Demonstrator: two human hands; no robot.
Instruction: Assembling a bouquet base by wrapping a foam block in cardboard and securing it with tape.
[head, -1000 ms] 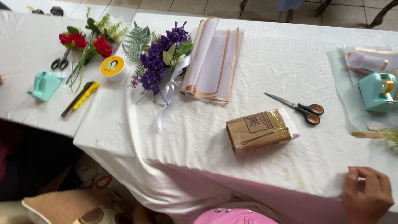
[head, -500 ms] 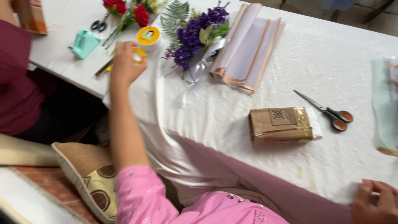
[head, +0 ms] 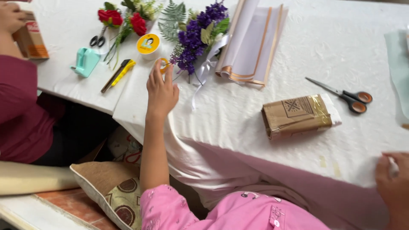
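- Your left hand (head: 162, 91) is stretched far out over the white-clothed worktop (head: 332, 38), fingers loosely spread, with the fingertips touching a small orange ring-shaped tape roll (head: 163, 65); the ring shows between thumb and forefinger, but you can't tell whether it is truly pinched or only touched.
- Your right hand (head: 393, 181) rests at the near edge of the worktop, well apart from the left, fingers curled on something small and white; what it is cannot be made out.
- Taking the bunch of purple flowers with green leaves (head: 196, 36) as your landmark: the orange tape roll lies just at its stem end, on the near-left side.
- Left of the bunch stands a round yellow-topped tape roll (head: 148, 44), and beyond that lie red roses (head: 123, 19), a yellow-and-black utility knife (head: 118, 74) and a mint-green tape dispenser (head: 85, 61).
- Right of the bunch lie folded pale wrapping sheets with copper edges (head: 255, 42); farther right and nearer you, a brown paper-wrapped packet (head: 298, 116) and orange-handled scissors (head: 345, 96).
- The step in hand looks like fetching the tape roll for the flower work; it is reached, not lifted.
- Next calls for closing thumb and forefinger firmly on the ring without snagging the white ribbon (head: 204, 72) or the stems.
- Another person in a maroon sleeve (head: 17, 106) works at the far left.
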